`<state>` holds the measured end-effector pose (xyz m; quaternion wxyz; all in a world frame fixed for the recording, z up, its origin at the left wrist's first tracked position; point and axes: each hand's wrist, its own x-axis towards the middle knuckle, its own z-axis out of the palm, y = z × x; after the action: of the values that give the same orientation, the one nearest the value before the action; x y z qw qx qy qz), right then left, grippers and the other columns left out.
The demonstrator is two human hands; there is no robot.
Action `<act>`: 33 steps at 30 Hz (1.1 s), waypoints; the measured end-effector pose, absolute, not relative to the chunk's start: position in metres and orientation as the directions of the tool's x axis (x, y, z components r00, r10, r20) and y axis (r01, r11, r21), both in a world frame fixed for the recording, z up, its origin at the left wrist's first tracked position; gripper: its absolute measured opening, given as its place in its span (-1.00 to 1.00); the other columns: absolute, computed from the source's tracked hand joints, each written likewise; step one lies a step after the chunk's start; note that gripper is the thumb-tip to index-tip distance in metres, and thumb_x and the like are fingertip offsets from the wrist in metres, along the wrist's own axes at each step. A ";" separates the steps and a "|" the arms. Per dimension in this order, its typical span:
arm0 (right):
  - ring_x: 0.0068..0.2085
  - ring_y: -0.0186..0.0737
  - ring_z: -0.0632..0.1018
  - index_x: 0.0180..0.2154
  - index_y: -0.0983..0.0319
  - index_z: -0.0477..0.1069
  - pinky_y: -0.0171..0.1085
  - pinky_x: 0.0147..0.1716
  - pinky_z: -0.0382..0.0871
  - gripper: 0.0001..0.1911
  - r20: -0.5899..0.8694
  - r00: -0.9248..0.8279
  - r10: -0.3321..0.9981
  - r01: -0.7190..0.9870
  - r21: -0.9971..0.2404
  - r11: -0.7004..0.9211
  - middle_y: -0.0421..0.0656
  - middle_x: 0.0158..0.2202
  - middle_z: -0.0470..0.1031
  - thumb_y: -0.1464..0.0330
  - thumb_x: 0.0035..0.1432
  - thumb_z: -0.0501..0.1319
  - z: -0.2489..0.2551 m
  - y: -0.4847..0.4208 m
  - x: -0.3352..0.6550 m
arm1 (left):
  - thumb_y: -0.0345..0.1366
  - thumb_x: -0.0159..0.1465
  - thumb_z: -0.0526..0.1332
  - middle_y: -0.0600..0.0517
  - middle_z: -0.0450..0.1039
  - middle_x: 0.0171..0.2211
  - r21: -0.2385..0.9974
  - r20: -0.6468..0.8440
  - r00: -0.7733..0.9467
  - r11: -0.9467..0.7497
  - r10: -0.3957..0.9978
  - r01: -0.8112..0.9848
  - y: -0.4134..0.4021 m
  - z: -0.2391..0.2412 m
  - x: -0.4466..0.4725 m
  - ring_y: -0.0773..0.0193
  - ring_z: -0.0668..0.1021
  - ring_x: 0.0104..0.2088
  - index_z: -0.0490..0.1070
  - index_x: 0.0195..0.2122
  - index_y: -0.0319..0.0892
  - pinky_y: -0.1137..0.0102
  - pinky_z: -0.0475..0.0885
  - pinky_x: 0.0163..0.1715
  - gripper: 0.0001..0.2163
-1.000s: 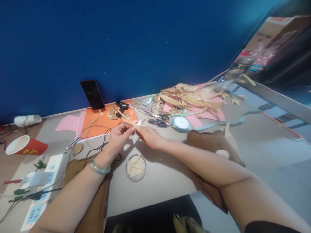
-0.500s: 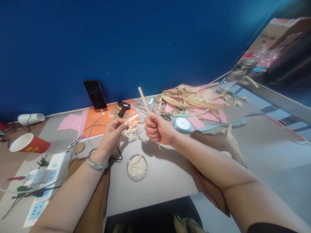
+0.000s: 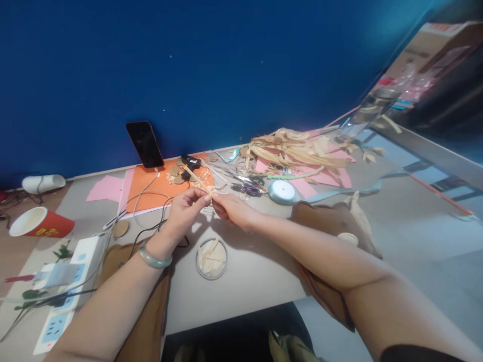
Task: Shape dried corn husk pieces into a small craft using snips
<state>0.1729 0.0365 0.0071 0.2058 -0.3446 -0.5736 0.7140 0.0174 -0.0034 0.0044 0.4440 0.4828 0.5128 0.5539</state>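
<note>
My left hand [image 3: 188, 208] and my right hand [image 3: 234, 208] meet above the table, fingertips touching. Between them a thin wooden stick [image 3: 198, 180] pokes out, slanting up and to the left. The fingers of my right hand are closed around its lower part. My left thumb and forefinger pinch at the same spot, where the pale husk strip they held is mostly hidden. Just below the hands lies a round dish [image 3: 212, 275] with pale husk pieces in it. Behind them are scissors [image 3: 247, 189] and a black glue gun [image 3: 190, 163].
A ribbon spool [image 3: 282, 191] and a heap of dried husks [image 3: 298, 153] lie right of centre. A phone [image 3: 145, 145] leans on the blue wall. At left are a red paper cup [image 3: 55, 224] and a power strip [image 3: 56, 324] with cables.
My right hand has moved left and lowered the stick to meet my left hand, tilting it further left. Scissors behind the hands have come into clearer view.
</note>
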 end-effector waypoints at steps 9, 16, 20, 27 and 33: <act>-0.68 -0.45 -0.17 -0.55 0.18 -0.06 -0.47 -0.76 -0.28 -0.56 -0.219 -0.840 0.497 -0.148 -0.788 -0.597 -0.40 -0.71 -0.15 0.09 0.30 -0.11 0.031 0.050 0.190 | -0.21 0.07 0.40 0.09 0.44 -0.52 0.989 0.098 -0.165 -0.114 0.981 -0.090 0.000 0.006 0.007 0.37 0.44 -0.46 0.48 -0.46 -0.18 0.45 0.33 -0.36 -0.83; -0.66 -0.45 0.03 -0.59 0.19 0.07 -0.40 -0.70 -0.11 -0.47 -0.229 -0.683 0.693 0.082 -0.968 -0.239 -0.36 -0.71 0.01 -0.04 0.18 0.09 0.010 0.046 0.177 | -0.19 0.04 0.41 0.09 0.47 -0.53 0.991 0.092 -0.175 -0.108 0.980 -0.080 -0.002 0.006 0.015 0.35 0.46 -0.46 0.49 -0.49 -0.18 0.42 0.37 -0.34 -0.81; -0.60 -0.42 0.17 -0.63 0.22 0.13 -0.38 -0.62 0.04 -0.44 -0.098 -0.655 0.749 0.133 -0.991 -0.013 -0.29 -0.69 0.11 0.00 0.26 0.03 0.003 0.036 0.172 | -0.18 0.02 0.42 0.07 0.49 -0.52 0.998 0.063 -0.162 -0.065 0.985 -0.006 -0.004 0.005 0.019 0.34 0.47 -0.47 0.49 -0.50 -0.19 0.42 0.37 -0.36 -0.79; -0.69 -0.46 -0.11 -0.57 0.18 -0.03 -0.45 -0.75 -0.24 -0.53 -0.335 -0.749 0.571 0.051 -0.889 -0.455 -0.39 -0.71 -0.11 0.07 0.29 -0.05 0.021 0.037 0.179 | -0.19 0.03 0.41 0.07 0.48 -0.52 0.996 0.091 -0.149 -0.090 0.985 0.018 -0.003 0.009 0.014 0.34 0.46 -0.47 0.49 -0.50 -0.19 0.42 0.36 -0.36 -0.81; -0.68 -0.45 -0.16 -0.55 0.17 -0.07 -0.46 -0.75 -0.25 -0.50 -0.221 -0.726 0.651 -0.184 -0.851 -0.493 -0.40 -0.70 -0.16 -0.03 0.28 -0.13 0.036 0.057 0.193 | -0.22 0.06 0.40 0.09 0.44 -0.51 0.982 0.106 -0.224 -0.138 0.969 -0.130 0.001 0.009 0.003 0.37 0.45 -0.44 0.50 -0.46 -0.17 0.45 0.35 -0.34 -0.84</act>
<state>0.1929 0.0566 0.0356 0.2543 -0.2690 -0.4347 0.8210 0.0032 0.0007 0.0085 0.4459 0.4348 0.4820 0.6163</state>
